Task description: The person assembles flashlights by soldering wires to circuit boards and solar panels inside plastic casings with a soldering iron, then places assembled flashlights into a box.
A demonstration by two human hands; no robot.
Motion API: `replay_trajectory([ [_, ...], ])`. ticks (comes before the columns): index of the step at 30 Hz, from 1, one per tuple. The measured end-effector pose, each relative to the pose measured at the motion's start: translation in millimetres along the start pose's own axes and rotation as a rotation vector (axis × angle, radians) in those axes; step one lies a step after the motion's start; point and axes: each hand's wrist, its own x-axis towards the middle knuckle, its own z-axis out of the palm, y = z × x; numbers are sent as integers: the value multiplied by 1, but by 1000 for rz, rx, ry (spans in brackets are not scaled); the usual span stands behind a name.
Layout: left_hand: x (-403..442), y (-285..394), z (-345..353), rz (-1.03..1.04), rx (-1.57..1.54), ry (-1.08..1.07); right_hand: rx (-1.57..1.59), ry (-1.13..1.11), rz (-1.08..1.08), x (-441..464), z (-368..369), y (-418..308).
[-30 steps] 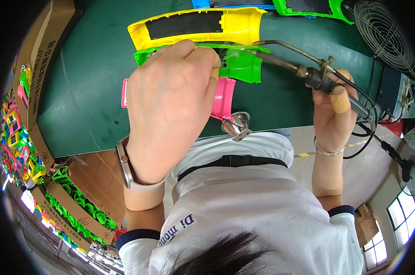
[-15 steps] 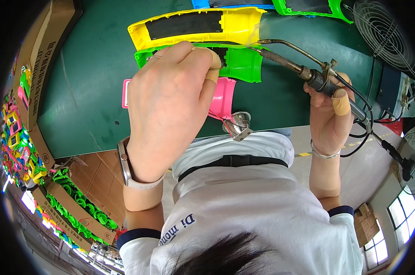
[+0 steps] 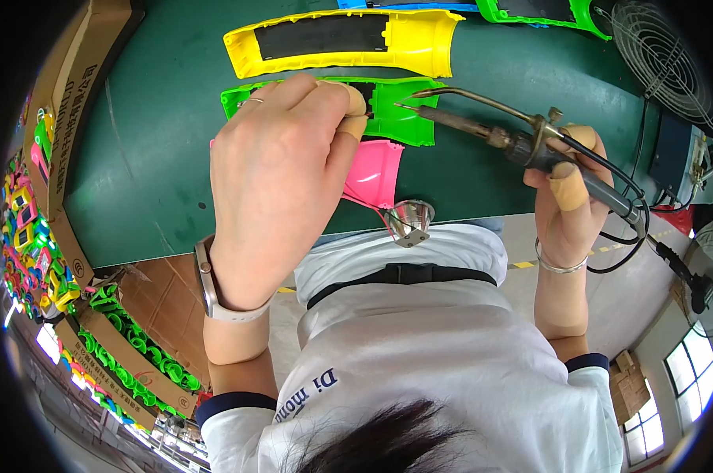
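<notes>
My right hand (image 3: 569, 185) is wrapped round a soldering iron (image 3: 542, 150) with a thin metal wire-feed tube beside its tip. The iron points left, its tip over the wide end of a green plastic shell (image 3: 408, 118). My left hand (image 3: 282, 173) is closed in a pinch at the shell's black inner panel; a small dark bit shows at the fingertips, too small to name. Under that hand lies a pink plastic shell (image 3: 376, 173), partly hidden. Red wires run from beneath the hand to a shiny metal cup (image 3: 411, 221) at the table's front edge. Several fingertips wear tan covers.
A yellow shell (image 3: 325, 47) with a black panel lies behind the green one; another green shell (image 3: 542, 9) sits farther back. A wire-guarded fan (image 3: 660, 55) and a dark box (image 3: 670, 154) stand right. Cardboard (image 3: 81, 118) borders the table's left.
The soldering iron's tip has moved left and toward me, from between the yellow and green shells to over the green one. The green shell and my left hand have shifted slightly left; the metal cup has turned.
</notes>
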Motion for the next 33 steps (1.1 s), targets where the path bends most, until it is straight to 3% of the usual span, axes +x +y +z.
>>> replay_trajectory([
  [12,8,2,-10,-8,39,-133,-137,-92,124,10,8,-2],
  [33,7,7,-7,-24,122,-80,-272,-76,167,10,17,-4],
])
